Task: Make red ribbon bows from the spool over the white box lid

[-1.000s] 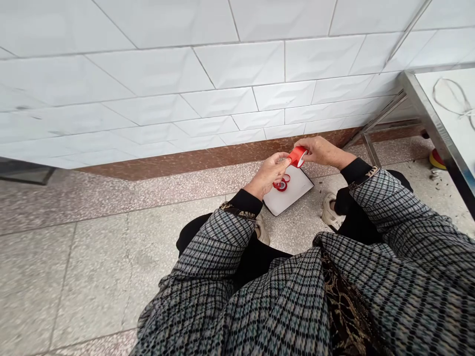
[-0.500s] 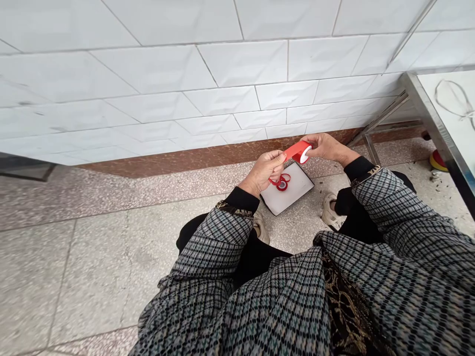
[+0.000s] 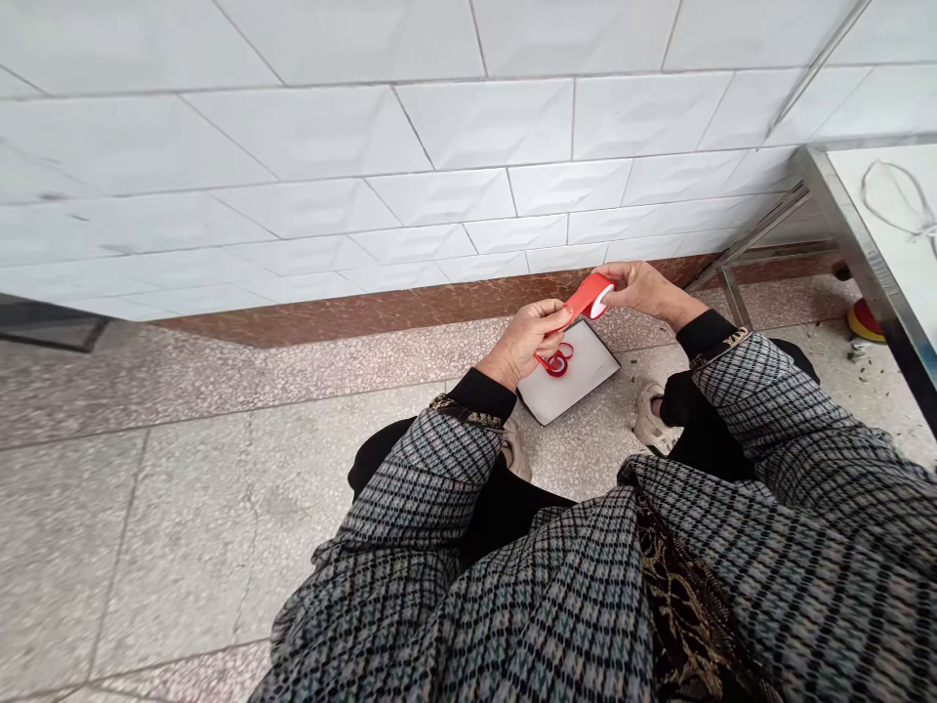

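Note:
My right hand point(image 3: 641, 291) grips a roll of red tape point(image 3: 596, 296) with a white core, held up in front of the wall. A short red strip runs from the roll to my left hand point(image 3: 528, 340), whose fingers pinch its free end. Below both hands a white board point(image 3: 578, 376) lies flat on the floor between my feet. Two small red tape rings point(image 3: 557, 361) rest on that board, partly hidden behind my left fingers.
A white tiled wall with a brown skirting point(image 3: 381, 312) runs across the back. A steel table point(image 3: 871, 244) with a wire loop on top stands at the right, its legs reaching the wall. A red and yellow object point(image 3: 864, 317) lies under it. My shoes point(image 3: 648, 415) flank the board.
The hands have drawn apart a little, pulling a short strip of tape off the roll. The roll has risen slightly and turned so its white core faces me.

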A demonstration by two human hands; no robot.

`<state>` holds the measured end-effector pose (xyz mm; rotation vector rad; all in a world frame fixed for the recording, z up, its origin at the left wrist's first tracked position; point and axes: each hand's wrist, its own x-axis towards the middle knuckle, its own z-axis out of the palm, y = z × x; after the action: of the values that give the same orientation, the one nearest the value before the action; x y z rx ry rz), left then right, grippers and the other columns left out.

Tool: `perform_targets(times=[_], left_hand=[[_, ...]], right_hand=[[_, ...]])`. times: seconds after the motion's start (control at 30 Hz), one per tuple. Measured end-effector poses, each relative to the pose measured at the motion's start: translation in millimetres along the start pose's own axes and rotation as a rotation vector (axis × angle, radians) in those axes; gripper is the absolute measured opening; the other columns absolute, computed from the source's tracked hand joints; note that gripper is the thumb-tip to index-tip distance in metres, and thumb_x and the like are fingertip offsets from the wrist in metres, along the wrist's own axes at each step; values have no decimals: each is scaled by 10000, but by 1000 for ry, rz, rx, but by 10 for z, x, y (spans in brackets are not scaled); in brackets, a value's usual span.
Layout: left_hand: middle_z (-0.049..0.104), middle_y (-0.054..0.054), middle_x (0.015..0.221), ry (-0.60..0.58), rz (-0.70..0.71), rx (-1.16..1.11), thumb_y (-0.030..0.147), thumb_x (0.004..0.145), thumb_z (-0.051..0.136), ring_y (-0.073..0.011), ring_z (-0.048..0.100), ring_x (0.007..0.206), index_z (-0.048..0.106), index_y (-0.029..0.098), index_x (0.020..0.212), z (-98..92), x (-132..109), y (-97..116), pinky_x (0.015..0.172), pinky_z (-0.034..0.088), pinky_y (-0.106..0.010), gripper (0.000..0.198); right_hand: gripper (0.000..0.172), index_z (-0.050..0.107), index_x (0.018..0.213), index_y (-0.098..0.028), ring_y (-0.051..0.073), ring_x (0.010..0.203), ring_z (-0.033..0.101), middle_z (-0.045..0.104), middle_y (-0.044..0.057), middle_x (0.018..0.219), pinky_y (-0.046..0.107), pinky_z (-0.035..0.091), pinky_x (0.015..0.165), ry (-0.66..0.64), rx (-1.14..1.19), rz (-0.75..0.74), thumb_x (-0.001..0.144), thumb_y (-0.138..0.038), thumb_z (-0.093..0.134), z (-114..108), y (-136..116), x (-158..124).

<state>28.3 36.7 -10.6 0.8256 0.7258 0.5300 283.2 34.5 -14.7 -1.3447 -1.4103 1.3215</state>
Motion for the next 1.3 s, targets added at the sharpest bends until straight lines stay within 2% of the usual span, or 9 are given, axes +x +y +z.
perform_targets(times=[0.1,0.33,0.5,0.63,0.77,1.03,1.17,1.3], left_hand=[[339,137,537,-4,18,7,357,853,945,-6,206,410,603,180,815,5,24,-45,438,111,-185,387],[347,130,518,49,55,24,452,855,955,-11,199,412,651,173,824,27,68,-110,439,142,-186,413],[343,121,512,41,76,47,484,857,952,-10,194,422,687,146,794,47,71,-116,440,141,-189,434],[333,122,510,34,47,61,494,835,970,-10,207,422,718,133,806,57,74,-130,447,141,-188,441],[343,118,507,17,88,34,526,785,996,-9,200,422,746,120,823,43,78,-136,440,131,-192,478],[338,113,502,44,58,63,475,850,963,-12,210,417,735,129,793,58,44,-99,442,150,-186,418],[347,111,502,78,67,77,443,849,964,-9,220,420,731,124,784,86,40,-94,447,156,-183,400],[339,117,495,66,54,67,458,839,970,-8,221,414,723,128,782,100,43,-100,451,161,-181,416]], right_hand=[[364,834,1000,-190,194,892,724,838,17,952,336,601,891,-38,110,10,642,-224,893,14,10,1],[401,854,1060,-222,193,912,744,855,8,975,335,600,902,-30,229,15,668,-261,932,54,80,20],[359,861,996,-217,197,903,740,861,14,961,332,596,887,-15,275,27,648,-259,940,94,76,19],[379,870,1011,-218,203,905,747,871,21,977,335,604,885,-4,297,31,645,-277,947,129,72,24],[402,874,1022,-213,211,906,758,878,30,986,329,608,871,24,291,33,629,-257,947,128,55,35],[389,864,1024,-197,193,887,747,868,32,982,332,600,891,12,335,28,653,-253,968,144,35,18],[373,852,976,-208,209,976,757,868,45,1031,337,601,938,-30,405,56,630,-251,984,189,26,-18],[413,858,1005,-241,199,972,754,870,22,1042,316,613,900,-23,475,97,618,-250,1001,238,39,-28]])
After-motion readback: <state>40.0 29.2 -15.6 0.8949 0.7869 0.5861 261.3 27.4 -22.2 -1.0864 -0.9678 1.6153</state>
